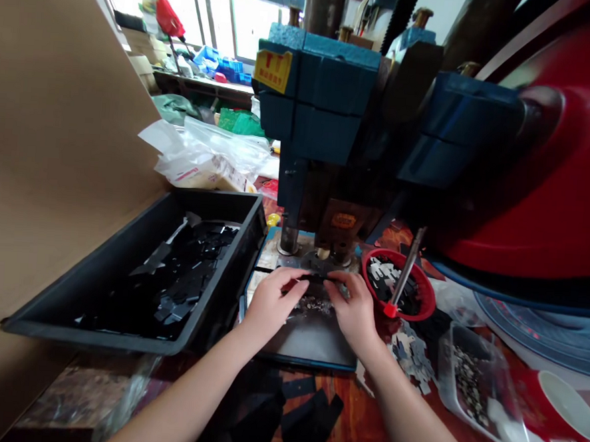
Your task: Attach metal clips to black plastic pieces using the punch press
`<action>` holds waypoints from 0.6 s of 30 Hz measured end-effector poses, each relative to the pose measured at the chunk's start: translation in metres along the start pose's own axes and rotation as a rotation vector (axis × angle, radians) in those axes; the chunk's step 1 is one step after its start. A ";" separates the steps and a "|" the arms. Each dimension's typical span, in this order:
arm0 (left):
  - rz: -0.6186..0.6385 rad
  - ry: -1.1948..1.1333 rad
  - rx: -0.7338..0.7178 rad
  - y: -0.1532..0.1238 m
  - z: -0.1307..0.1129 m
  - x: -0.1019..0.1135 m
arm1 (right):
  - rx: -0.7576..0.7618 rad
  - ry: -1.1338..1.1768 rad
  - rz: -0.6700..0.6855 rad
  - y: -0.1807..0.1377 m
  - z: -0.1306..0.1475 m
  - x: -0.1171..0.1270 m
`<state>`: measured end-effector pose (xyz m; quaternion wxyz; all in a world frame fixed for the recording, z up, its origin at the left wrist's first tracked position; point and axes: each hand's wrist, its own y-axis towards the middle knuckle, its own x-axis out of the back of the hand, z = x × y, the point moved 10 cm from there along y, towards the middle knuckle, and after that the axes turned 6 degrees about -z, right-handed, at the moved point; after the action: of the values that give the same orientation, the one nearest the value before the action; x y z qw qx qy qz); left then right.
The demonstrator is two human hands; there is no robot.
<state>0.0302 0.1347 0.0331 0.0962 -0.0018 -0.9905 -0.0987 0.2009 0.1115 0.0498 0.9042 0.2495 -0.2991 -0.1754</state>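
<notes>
Black strip (316, 278) is sitting below the blue press (322, 109), between the two hands. Thumb and fingers of the left hand (275, 296) appear to be pinching one end, those of the right hand (354, 309) the other. This piece is seemingly being worked now; small pieces (386, 273) are lying in a red bowl (427, 297), probably done, while loose sheets (319, 412) are lying nearer, probably left.
</notes>
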 end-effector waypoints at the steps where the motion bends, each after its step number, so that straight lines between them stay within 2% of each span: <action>1: -0.010 -0.004 0.032 0.002 0.004 0.000 | -0.077 0.037 0.011 0.001 -0.007 -0.003; 4: -0.025 -0.083 0.185 0.004 0.017 -0.003 | -0.252 0.158 0.074 0.000 -0.021 -0.013; 8: -0.017 -0.210 0.311 -0.001 0.025 -0.007 | -0.339 0.259 0.114 -0.003 -0.026 -0.019; 11: -0.021 -0.222 0.303 0.000 0.026 -0.007 | -0.338 0.262 0.120 -0.004 -0.026 -0.018; 15: -0.062 -0.116 0.229 0.007 0.023 -0.005 | -0.253 0.156 0.111 -0.001 -0.019 -0.014; 18: -0.065 -0.112 0.248 0.010 0.022 -0.005 | -0.214 0.112 0.106 0.000 -0.016 -0.013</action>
<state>0.0315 0.1484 0.0127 0.0369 0.0367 -0.9984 0.0218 0.2011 0.1234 0.0329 0.9488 0.1449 -0.2407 -0.1442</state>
